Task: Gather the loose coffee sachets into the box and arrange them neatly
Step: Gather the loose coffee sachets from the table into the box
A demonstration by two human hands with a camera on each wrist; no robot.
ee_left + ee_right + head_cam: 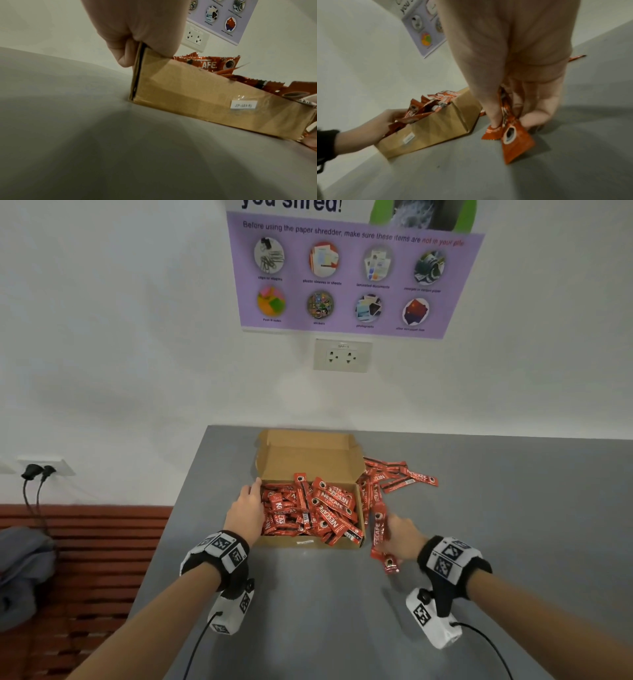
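Observation:
An open brown cardboard box (pixel 308 543) stands on the grey table, its lid flap up against the wall. Red Nescafe sachets (pixel 315 508) lie jumbled inside it. More loose sachets (pixel 400 475) are scattered on the table by its right wall. My left hand (pixel 246 505) holds the box's left wall; in the left wrist view my left hand (pixel 137 27) pinches the box (pixel 197 97) at its near left corner. My right hand (pixel 394 530) is just right of the box, pinching a small bundle of sachets (pixel 379 537). In the right wrist view that bundle (pixel 513 136) hangs from my right hand (pixel 513 121) down to the table.
The grey table (pixel 308 628) ends in a left edge, beyond which is a red-brown slatted bench (pixel 85 559) with a grey cloth (pixel 20 570). On the white wall behind are a socket (pixel 342 355), a purple poster (pixel 346 275), and two black plugs (pixel 34 470) low on the left.

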